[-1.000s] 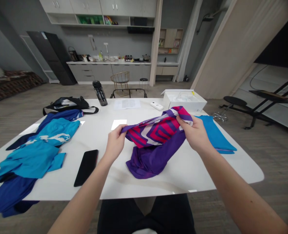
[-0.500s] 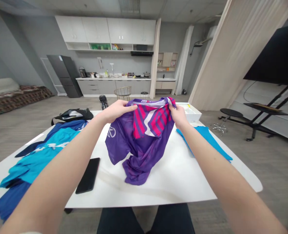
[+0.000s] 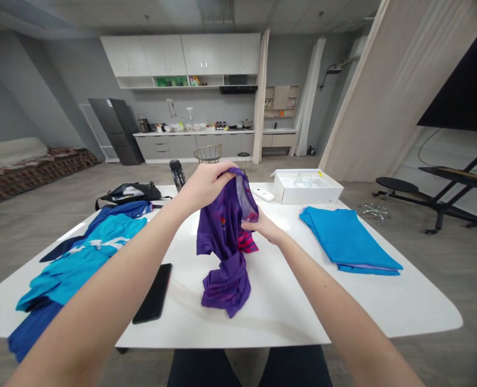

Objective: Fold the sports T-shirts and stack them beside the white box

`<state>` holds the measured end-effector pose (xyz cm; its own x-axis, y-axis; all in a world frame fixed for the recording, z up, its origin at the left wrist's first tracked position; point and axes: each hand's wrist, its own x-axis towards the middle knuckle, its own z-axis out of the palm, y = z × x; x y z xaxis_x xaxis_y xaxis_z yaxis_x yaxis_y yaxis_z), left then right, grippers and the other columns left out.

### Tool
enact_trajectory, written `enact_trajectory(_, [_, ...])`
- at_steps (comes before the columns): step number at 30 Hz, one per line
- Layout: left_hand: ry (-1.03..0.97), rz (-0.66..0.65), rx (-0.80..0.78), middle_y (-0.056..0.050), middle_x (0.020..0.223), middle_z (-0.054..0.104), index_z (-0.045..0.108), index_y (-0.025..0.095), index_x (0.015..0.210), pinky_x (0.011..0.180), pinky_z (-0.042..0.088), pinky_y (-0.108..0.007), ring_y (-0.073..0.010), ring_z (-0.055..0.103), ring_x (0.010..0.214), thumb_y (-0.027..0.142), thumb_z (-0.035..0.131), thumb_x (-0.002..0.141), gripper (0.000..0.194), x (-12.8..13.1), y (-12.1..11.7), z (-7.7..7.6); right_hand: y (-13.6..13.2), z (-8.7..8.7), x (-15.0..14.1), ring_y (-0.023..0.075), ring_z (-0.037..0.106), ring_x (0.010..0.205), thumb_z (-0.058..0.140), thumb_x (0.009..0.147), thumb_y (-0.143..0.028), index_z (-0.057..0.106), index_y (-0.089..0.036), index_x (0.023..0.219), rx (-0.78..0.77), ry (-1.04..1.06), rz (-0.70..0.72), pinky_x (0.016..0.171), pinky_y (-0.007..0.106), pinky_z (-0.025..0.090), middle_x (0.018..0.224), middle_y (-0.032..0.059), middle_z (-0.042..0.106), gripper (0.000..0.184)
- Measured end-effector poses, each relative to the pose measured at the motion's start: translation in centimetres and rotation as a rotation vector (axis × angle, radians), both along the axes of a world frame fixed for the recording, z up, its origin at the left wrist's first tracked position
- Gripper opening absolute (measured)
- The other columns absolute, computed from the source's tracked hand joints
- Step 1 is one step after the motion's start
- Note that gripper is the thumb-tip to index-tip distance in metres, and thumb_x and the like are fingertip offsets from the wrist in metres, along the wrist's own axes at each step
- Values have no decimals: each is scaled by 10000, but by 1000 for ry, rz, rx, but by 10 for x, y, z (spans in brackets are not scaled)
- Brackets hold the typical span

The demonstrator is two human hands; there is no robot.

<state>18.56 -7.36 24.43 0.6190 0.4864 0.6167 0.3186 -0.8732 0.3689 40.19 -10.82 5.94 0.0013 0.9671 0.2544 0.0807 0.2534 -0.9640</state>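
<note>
A purple jersey (image 3: 224, 242) with a pink-striped part hangs bunched from my left hand (image 3: 206, 185), which is shut on its upper edge. My right hand (image 3: 263, 226) presses its fingers into the jersey's side, lower down, and grips the fabric there. The jersey's lower end lies crumpled on the white table (image 3: 290, 306). A black phone (image 3: 153, 293) lies face up left of the jersey. Crumpled blue garments (image 3: 80, 252) are heaped at the table's left side, and a folded bright blue shirt (image 3: 349, 242) lies to the right.
A white open box (image 3: 307, 188) and a white remote (image 3: 263, 194) sit at the far edge. A black water bottle (image 3: 177, 174) and a black bag (image 3: 129, 192) stand far left. Chairs and a kitchen counter stand beyond the table.
The jersey has been lifted and gathered into a narrow hanging bunch, with less pink showing. My hands have come closer together. The view has tilted up, and the folded blue shirt shows fully.
</note>
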Motion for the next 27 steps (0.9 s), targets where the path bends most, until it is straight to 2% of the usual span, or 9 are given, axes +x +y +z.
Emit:
enact_trajectory(2, [-17,51,25,-30,974,749,729,213,1067,877,465,-266,-197,664,915,354,501,959,289,-6,-1,4,-2,-4,-3,231,644,1029,904,619,-386,653,-223,1219,-53,-59,103,1014,443,479,1083,31,729,671])
enact_trajectory(5, [-91,135,37,-20,928,732,722,194,1040,841,455,-250,-184,641,882,338,495,958,281,-19,3,8,0,-7,3,227,651,1030,885,645,-355,678,-205,1126,-48,-70,146,989,422,482,1069,42,734,544])
enact_trajectory(10, [-179,219,18,-11,880,701,696,177,945,812,445,-239,-176,610,869,346,486,961,271,-34,13,11,-3,-1,-1,225,675,992,835,729,-360,649,-210,1109,33,-191,0,933,424,489,993,49,725,448])
enact_trajectory(12, [-199,240,18,-6,861,692,685,180,919,805,445,-245,-177,605,856,351,492,961,260,-36,14,10,-8,4,-10,224,673,1006,830,752,-364,627,-236,1201,124,-288,-66,934,428,498,1080,57,713,510])
enact_trajectory(15, [-205,246,22,-1,834,682,673,186,889,785,448,-253,-179,604,831,350,501,960,249,-36,13,8,-19,6,-27,241,646,1088,820,788,-368,612,-262,1257,365,-446,-145,980,438,506,1206,76,672,525])
enact_trajectory(17, [-205,244,25,3,816,676,669,189,878,772,447,-254,-176,605,816,348,502,961,244,-36,13,6,-24,5,-38,249,624,1145,754,864,-351,642,-262,1203,498,-526,-178,1024,436,495,1211,82,666,368])
enact_trajectory(19, [-207,241,28,7,801,670,667,190,868,759,446,-252,-173,606,805,349,502,961,247,-37,13,5,-26,2,-47,250,626,1137,662,934,-314,671,-260,1118,552,-561,-222,1025,430,496,1166,81,681,191])
enact_trajectory(22, [-210,234,29,7,790,670,669,188,856,745,444,-250,-174,612,802,355,499,963,262,-39,12,6,-25,-3,-59,240,652,1023,570,977,-290,679,-250,975,535,-500,-311,960,417,517,1036,71,704,116])
enact_trajectory(27, [-225,268,47,-1,851,706,706,188,917,767,456,-255,-184,630,838,376,498,962,283,-51,12,11,-19,8,-57,176,615,732,564,945,-373,557,-240,867,326,-118,-445,712,316,517,780,-5,627,153])
